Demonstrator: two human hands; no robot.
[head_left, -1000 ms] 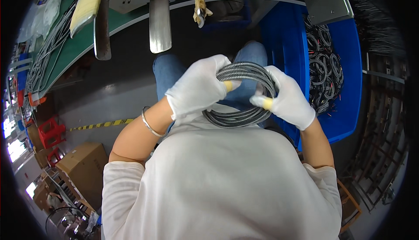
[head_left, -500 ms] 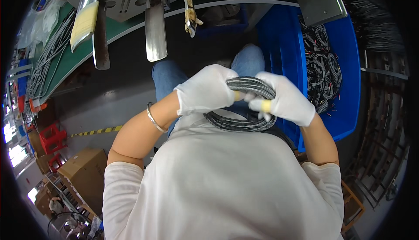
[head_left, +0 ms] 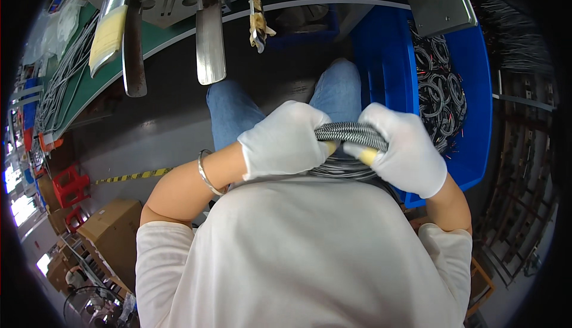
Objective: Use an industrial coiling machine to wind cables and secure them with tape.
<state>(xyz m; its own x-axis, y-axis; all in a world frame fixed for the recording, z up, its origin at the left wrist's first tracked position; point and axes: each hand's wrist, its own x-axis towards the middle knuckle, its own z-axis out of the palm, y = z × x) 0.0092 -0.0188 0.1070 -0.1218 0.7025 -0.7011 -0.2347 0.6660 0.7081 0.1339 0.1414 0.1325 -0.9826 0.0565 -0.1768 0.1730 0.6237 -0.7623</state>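
A coil of black-and-white braided cable spans the gap between my two gloved hands, close to my belly above my lap. My left hand, in a white glove, is closed round the coil's left side. Gripping its right side is my right hand, gloved too, its thumb laid along the cable. Both thumbs carry a yellow band at the tip. The lower strands of the coil hang against my shirt, partly hidden behind the hands.
At my right stands a blue bin holding several coiled cables. Flat metal blades stick out from a slotted round plate ahead. Grey cables lie on the green bench at left. A cardboard box sits behind left.
Both hands have come down toward my body, and the right has shifted slightly right. The coil has tilted, so its loop now looks flatter and its strands closer together.
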